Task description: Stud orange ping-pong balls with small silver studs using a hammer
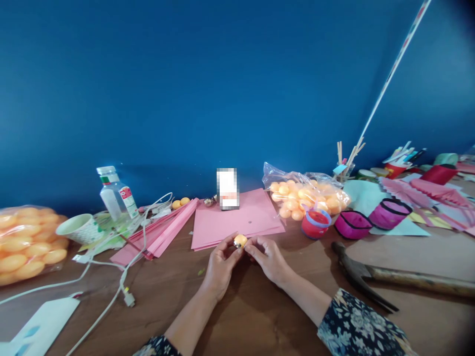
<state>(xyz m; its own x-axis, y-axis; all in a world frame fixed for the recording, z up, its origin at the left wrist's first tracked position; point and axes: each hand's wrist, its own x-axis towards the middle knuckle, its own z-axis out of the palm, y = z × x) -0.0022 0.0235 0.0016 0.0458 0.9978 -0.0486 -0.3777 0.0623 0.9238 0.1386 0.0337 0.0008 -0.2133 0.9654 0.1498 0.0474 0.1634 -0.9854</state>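
Note:
Between both hands, just above the table's middle, is a small orange ball (241,240) with a shiny silvery part on its lower left side. My left hand (221,264) is closed on the ball, thumb and fingertips at its left and underside. From the other side, the fingertips of my right hand (269,259) are pinched together against the ball's right edge. Whether they also hold something tiny there is too small to tell. Just behind the hands lie stacked pink paper sheets (230,225).
A clear bag of orange balls (297,195) lies behind the right hand, and another bag (29,242) sits far left. To the right are a red-and-purple cup (316,225), magenta fabric rings (352,225) and a hammer (408,277). White cables (124,274), a paper cup (79,230) and a bottle (117,195) stand left.

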